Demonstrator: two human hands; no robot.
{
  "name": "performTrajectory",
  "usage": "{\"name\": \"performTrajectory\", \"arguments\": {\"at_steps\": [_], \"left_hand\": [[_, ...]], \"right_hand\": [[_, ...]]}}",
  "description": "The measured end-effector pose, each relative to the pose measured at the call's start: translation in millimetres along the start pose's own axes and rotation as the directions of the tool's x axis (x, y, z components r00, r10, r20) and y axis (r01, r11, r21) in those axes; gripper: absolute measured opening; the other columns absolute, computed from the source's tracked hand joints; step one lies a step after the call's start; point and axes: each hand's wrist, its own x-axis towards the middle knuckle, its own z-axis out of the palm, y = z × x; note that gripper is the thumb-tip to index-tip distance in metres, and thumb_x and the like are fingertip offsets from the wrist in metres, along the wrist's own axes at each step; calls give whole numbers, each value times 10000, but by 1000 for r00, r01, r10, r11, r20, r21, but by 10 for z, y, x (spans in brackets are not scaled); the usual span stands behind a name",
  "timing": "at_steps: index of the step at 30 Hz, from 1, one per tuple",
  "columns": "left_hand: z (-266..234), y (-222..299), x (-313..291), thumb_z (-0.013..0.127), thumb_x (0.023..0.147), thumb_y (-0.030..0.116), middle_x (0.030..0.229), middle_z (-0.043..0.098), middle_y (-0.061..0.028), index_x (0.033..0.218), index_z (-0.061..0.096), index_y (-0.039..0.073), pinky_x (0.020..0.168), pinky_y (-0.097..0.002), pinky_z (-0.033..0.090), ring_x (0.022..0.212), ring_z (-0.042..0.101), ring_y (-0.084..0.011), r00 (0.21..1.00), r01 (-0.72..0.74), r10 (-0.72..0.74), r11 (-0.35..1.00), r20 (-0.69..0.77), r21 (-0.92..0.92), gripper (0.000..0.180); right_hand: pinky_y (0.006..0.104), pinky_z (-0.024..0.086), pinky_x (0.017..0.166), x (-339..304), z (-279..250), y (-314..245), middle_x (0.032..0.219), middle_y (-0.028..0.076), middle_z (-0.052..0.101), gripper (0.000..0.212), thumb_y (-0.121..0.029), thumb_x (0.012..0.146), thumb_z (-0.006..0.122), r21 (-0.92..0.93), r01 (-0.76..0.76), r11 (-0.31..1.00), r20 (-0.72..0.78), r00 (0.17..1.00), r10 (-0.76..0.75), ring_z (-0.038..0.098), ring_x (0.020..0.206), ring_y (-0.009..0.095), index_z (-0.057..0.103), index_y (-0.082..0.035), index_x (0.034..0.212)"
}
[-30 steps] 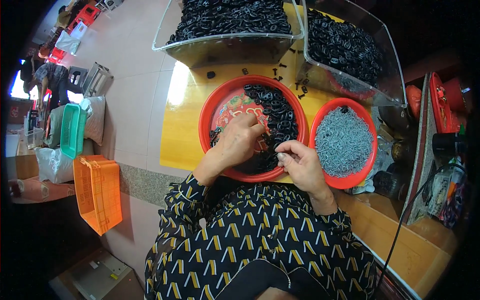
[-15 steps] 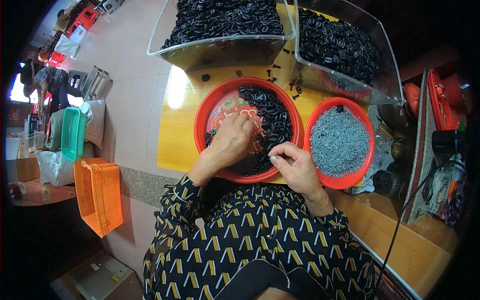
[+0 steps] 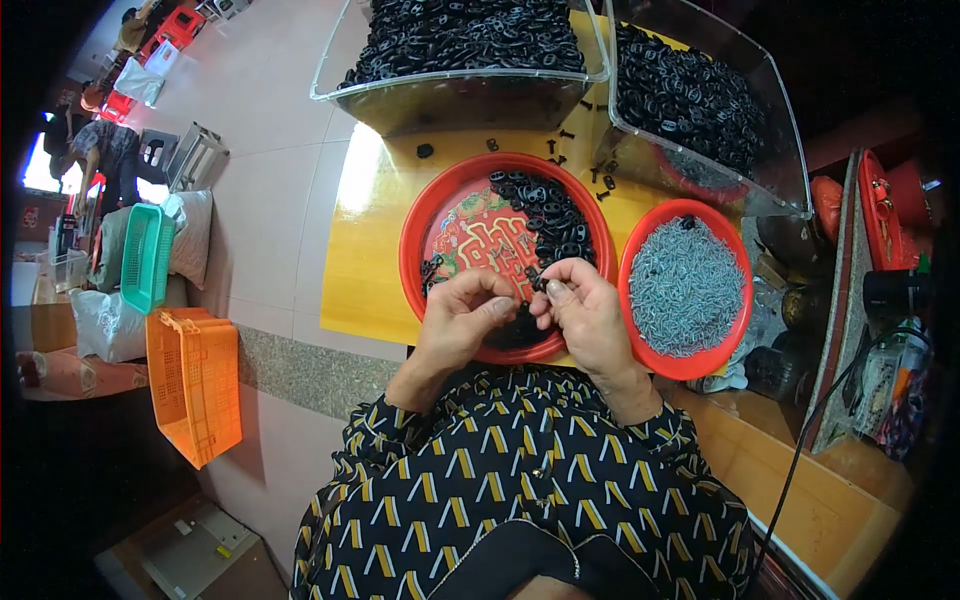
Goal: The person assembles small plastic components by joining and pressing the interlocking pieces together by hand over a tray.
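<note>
My left hand (image 3: pixel 465 320) and my right hand (image 3: pixel 585 310) meet over the near rim of a large red plate (image 3: pixel 425 225) on a yellow table (image 3: pixel 365 250). A small black plastic part (image 3: pixel 538 283) is pinched between my right fingertips, and my left fingertips close in toward it. A heap of small black plastic parts (image 3: pixel 550 220) fills the right side of that plate. To its right stands a smaller red plate (image 3: pixel 735 335) heaped with small silver metal pieces (image 3: pixel 685 285).
Two clear plastic bins full of black parts stand behind the plates, one at the back (image 3: pixel 460 60), one at the right (image 3: pixel 700 110). An orange crate (image 3: pixel 195 380) and a green basket (image 3: pixel 145 255) lie on the floor at left. Clutter lines the right side.
My left hand has pulled back from the black heap toward me. Both hands have come together at the plate's near rim.
</note>
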Motion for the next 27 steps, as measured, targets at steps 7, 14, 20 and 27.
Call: {"name": "performTrajectory", "arguments": {"at_steps": [7,14,20,27], "left_hand": [[21,-47,-13,608,748,25,792,561,-49,796,550,-16,612,-217,420,685,512,-95,999,-30,28,996,-20,-80,86],[-28,-56,-24,590,755,15,783,561,-67,812,556,-13,602,-240,418,672,519,-132,998,67,-63,964,27,-257,71],[-52,-53,-10,560,778,14,820,572,-95,858,538,23,614,-248,439,726,553,-151,992,122,-102,810,67,-574,83],[4,-67,-51,586,770,55,792,552,-58,839,538,32,622,-234,407,702,518,-126,992,121,-119,823,40,-555,88]], "right_hand": [[187,381,568,-31,142,112,737,4,485,40,-29,823,479,-251,218,943,39,976,-215,443,654,37,495,1,844],[171,414,596,-75,97,30,768,4,521,85,-19,813,514,-175,89,981,81,994,-76,493,678,42,515,10,893],[176,438,550,-105,131,0,729,25,558,80,-19,804,530,-79,13,997,-8,1000,-14,535,636,62,532,10,879],[174,439,539,-128,195,-13,723,25,556,69,-19,803,528,-63,78,995,-4,997,-79,532,621,58,538,16,862]]}}
